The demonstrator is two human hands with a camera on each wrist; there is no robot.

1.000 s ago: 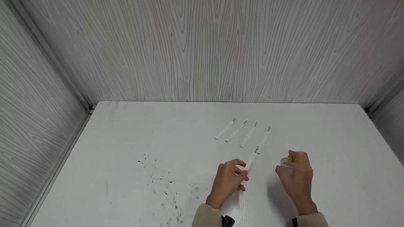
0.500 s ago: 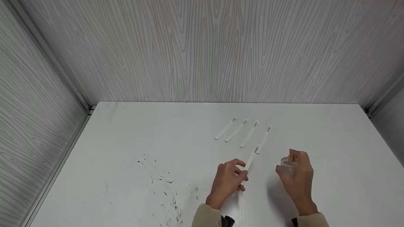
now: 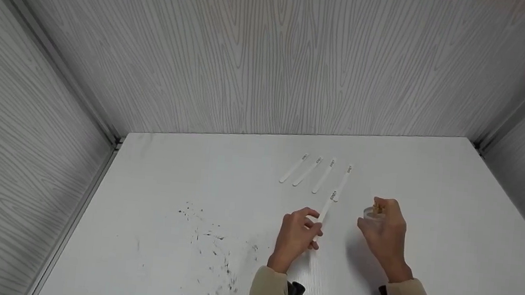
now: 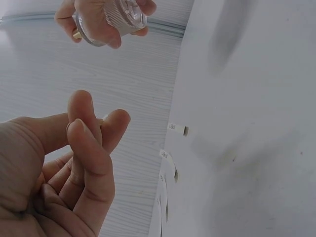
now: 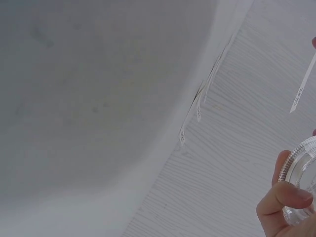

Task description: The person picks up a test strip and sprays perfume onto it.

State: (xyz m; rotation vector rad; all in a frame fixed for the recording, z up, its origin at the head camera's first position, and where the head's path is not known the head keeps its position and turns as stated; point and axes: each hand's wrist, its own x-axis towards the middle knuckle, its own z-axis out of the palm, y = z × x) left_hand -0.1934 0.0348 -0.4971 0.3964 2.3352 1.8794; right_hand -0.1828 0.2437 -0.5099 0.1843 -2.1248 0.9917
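My left hand [image 3: 297, 234] pinches a white paper test strip [image 3: 326, 209] that points away from me, with dark print at its far end. In the left wrist view the fingertips hide most of that strip. To the right, my right hand [image 3: 390, 239] grips a clear ribbed perfume bottle [image 4: 116, 17] above the table. The index finger lies on the bottle's gold-coloured top [image 3: 379, 208]. In the right wrist view the printed end of the strip [image 5: 302, 89] hangs apart from the bottle [image 5: 298, 170]. The hand partly covers the bottle in every view.
Several matching strips [image 3: 305, 171] lie slantwise in a row on the white table [image 3: 184, 169], beyond the left hand. Dark specks and scuffs [image 3: 226, 258] mark the table at left. Wood-grain panels [image 3: 270, 58] rise at the back and sides.
Both hands stay nearly in place with the strip and bottle. The right index finger appears slightly lower on the bottle's top than half a second ago.
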